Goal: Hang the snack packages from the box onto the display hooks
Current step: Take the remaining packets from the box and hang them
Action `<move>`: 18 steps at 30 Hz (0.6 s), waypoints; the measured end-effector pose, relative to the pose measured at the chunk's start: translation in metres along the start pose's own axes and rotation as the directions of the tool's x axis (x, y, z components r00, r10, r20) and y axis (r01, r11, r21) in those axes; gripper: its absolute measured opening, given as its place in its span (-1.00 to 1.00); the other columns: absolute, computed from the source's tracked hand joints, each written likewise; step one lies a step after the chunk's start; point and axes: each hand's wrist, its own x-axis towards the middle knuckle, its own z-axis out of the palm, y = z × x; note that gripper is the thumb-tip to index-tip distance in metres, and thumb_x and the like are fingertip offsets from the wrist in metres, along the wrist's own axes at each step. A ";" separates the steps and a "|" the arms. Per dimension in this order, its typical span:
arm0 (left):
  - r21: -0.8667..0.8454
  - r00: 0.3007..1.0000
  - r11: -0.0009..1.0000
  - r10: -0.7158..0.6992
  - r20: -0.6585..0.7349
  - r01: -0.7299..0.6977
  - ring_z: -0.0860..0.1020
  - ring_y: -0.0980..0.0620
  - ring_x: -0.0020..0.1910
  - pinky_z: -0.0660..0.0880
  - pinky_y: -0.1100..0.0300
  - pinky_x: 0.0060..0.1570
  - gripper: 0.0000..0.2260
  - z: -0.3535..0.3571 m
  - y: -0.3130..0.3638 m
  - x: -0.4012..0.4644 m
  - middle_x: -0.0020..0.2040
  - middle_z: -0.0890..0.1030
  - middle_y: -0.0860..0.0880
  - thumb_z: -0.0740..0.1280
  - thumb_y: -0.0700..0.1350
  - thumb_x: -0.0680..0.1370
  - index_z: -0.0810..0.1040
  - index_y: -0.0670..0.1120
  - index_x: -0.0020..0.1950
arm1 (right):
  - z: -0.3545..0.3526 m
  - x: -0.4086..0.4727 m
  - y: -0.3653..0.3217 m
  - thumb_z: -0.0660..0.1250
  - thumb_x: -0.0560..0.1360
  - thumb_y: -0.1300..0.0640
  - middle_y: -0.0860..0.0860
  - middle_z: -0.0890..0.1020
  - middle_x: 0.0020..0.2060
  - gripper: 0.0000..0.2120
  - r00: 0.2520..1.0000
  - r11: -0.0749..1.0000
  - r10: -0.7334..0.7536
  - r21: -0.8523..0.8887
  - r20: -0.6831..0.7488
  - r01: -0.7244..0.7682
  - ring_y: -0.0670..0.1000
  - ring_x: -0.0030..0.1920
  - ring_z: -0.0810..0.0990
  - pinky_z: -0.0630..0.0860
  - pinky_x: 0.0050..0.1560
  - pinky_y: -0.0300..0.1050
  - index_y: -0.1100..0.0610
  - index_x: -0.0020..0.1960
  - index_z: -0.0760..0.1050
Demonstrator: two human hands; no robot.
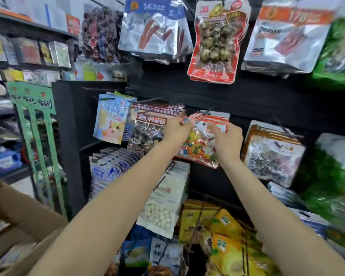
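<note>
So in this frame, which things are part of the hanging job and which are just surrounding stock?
In the job:
- red candy package, gripped at its top by both hands
- left hand
- right hand
- display hook above it
- cardboard box, lower left

Surrounding stock:
- hamster package
- skewer package
- white pellet bag
- green rack

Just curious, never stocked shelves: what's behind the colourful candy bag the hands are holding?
More red-topped packs hang behind the candy bag, against the black panel. Both hands, left and right, cover its top, so the hook itself is mostly hidden.
</note>
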 end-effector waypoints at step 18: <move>0.229 0.999 0.972 0.049 -0.022 -0.042 0.52 -0.17 0.18 0.45 0.04 0.09 -0.70 0.010 -0.014 0.018 0.23 0.54 -0.19 0.36 -0.07 0.53 0.51 -0.26 0.14 | 0.001 0.003 0.004 0.35 0.52 0.12 0.06 0.58 0.01 -0.81 0.940 0.759 -0.318 -0.561 0.121 0.329 -0.01 -0.04 0.55 0.49 -0.11 -0.16 0.18 0.09 0.52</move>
